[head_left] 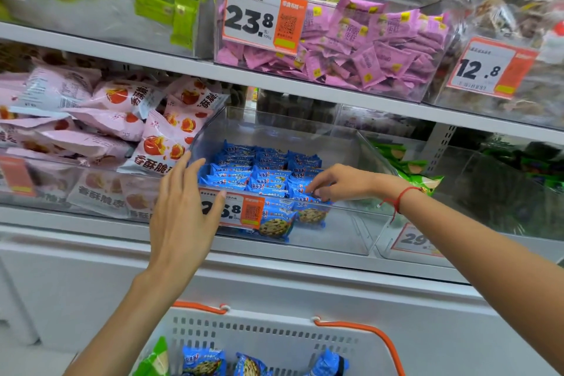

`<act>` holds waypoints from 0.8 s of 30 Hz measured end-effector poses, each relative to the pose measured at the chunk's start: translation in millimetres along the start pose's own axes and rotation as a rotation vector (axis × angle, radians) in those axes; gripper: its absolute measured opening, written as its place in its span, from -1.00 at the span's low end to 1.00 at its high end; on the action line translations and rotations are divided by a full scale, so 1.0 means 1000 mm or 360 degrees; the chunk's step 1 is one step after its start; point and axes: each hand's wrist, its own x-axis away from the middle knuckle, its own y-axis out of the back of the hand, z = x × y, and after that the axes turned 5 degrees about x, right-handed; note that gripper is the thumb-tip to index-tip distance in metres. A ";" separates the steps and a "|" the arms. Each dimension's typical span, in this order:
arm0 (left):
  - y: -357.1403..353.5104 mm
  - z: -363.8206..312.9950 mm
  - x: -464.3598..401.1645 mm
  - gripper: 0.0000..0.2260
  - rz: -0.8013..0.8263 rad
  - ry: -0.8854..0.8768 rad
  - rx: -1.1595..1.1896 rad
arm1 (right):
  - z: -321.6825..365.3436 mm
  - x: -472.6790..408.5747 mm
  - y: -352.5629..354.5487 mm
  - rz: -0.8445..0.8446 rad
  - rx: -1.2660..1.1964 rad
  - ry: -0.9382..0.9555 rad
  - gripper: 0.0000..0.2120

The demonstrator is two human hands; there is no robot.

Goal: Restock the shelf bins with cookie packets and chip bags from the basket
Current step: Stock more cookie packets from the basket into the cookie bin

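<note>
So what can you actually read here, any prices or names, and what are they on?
"23.8": orange price card on the bin of pink sweets.
"12.8": price card on the upper right bin.
"…6.8", first digit hidden by the left hand: card on the blue cookie packets' bin.
"29", the rest cut off: lower right card.
"香酥脆": pink chip bags.
Small print and packet brands: too blurred.

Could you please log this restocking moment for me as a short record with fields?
setting: shop shelf with clear bins
target bin: clear bin, partly filled with blue cookie packets
left hand: left hand open, fingers straight, at the bin's front left corner
right hand: right hand reaching in, fingertips on a front-row packet; grip unclear
basket: white basket below, holding more blue packets and a green bag
left neighbour bin: pink chip bags
</note>
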 end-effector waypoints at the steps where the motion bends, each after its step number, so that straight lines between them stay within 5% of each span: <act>1: 0.000 -0.002 0.001 -0.50 -0.0034 -0.0030 0.0015 | 0.000 0.004 0.000 -0.0096 0.0028 0.0022 -0.75; 6: 0.002 -0.022 0.020 -0.64 -0.0312 -0.0227 0.0212 | 0.008 0.030 -0.015 -0.0878 -0.0261 0.0201 -0.86; 10: -0.007 -0.035 0.044 -0.78 -0.0268 -0.0280 0.0301 | 0.026 0.058 -0.049 -0.1081 -0.0570 0.0326 -0.90; 16: -0.032 -0.017 0.089 -0.91 0.0298 -0.0056 0.0158 | 0.009 0.061 -0.151 -0.0545 -0.0652 0.0077 -0.84; 24: -0.071 0.030 0.149 -0.75 0.1312 0.0158 -0.0298 | -0.016 0.068 -0.286 0.0316 -0.0415 -0.0236 -0.79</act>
